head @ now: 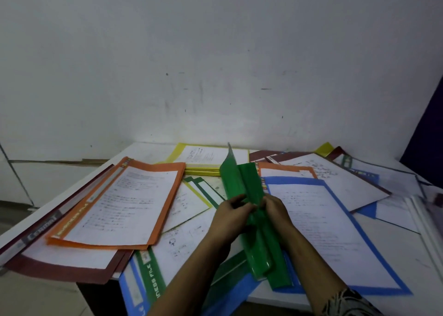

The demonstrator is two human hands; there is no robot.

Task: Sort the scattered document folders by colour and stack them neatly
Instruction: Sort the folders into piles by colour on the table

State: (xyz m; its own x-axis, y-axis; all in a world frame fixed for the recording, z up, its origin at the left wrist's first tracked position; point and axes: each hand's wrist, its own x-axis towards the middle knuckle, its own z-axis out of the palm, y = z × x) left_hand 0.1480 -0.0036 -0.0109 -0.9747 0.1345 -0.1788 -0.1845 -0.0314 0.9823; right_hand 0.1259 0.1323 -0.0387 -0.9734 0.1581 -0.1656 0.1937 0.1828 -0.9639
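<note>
- Fingers (236, 199) of the left hand (230, 219) are curled round the green folders (239, 179) from the left. Fingers (265, 204) of the right hand (278, 212) pinch the same bundle from the right.
- Green folders are held on edge, raised above the middle of the table (148, 151). One cover flares up at the far end.
- Blue folder (292, 181) with a printed sheet lies flat just right of the hands.
- Orange folders (155, 165) are piled at left, on a maroon folder (60, 271).
- Yellow folders (203, 170) are stacked at the far edge, by the wall.
- More folders lie scattered and overlapping at far right.
</note>
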